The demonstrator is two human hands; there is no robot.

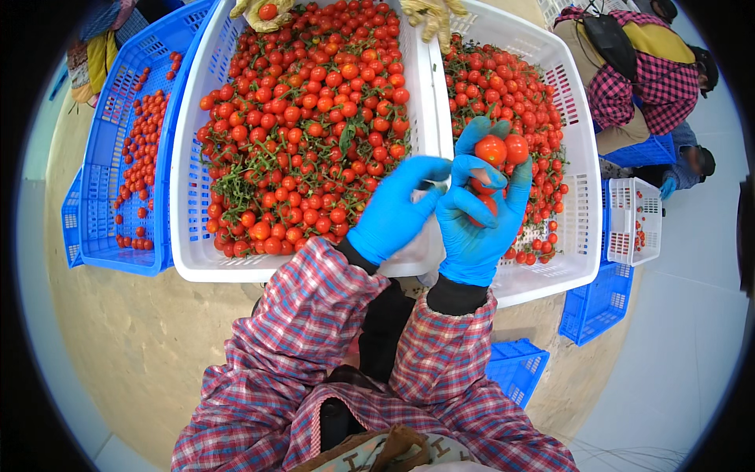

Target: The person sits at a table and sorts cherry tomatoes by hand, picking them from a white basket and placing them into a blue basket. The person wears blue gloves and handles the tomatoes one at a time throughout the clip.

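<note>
My right hand [478, 245], in a blue glove, is raised over the right white crate [581, 236], its palm side facing the camera. Several red cherry tomatoes [491, 150] are held among its curled fingers. My left hand [398, 209], gloved alike, hovers at the inner edge of the left white crate [227, 275]. Its fingertips come close to the right hand's fingers; whether anything is pinched there is hidden. Red cherry tomatoes [312, 106] with green stems [253, 168] heap the left crate. More tomatoes [501, 82] fill the right one.
Across the crates, another person's yellow-gloved hands reach in; one hand [274, 22] holds a tomato, the other [433, 17] rests near the crates' rims. A blue crate [100, 212] with loose tomatoes stands left. Blue crates [596, 307] and a co-worker [637, 76] are at right.
</note>
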